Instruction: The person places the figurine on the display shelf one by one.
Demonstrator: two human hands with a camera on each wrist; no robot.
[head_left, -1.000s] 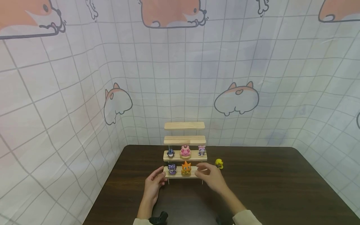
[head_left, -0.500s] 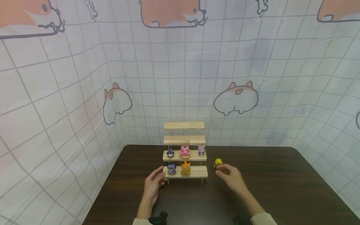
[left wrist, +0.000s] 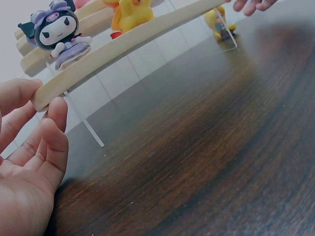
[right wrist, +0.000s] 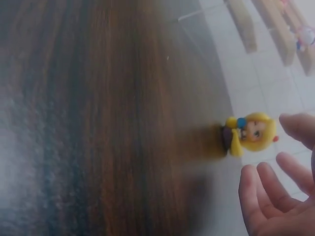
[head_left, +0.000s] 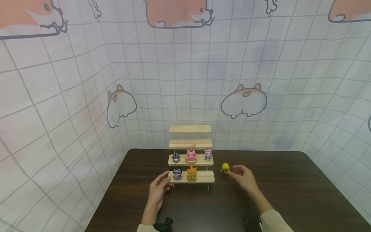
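A tiered wooden display shelf stands on the table, and my left hand pinches the left end of its lowest board. On that board sit a purple-and-black figurine and an orange, spiky-headed figurine. One board higher are a small dark blue figurine, a pink figurine and a lilac figurine. Right of the shelf, a yellow-haired figurine stands upright on the tabletop. Close beside it is my right hand, fingers spread and thumb apart, with nothing between them.
The two upper boards of the shelf rise toward the back. Thin clear legs support the lowest board. Behind the dark wooden table hangs a white gridded curtain with dog drawings.
My right hand has moved right, from the lowest board's right end to beside the yellow-haired figurine. My left hand stays at the board's left end.
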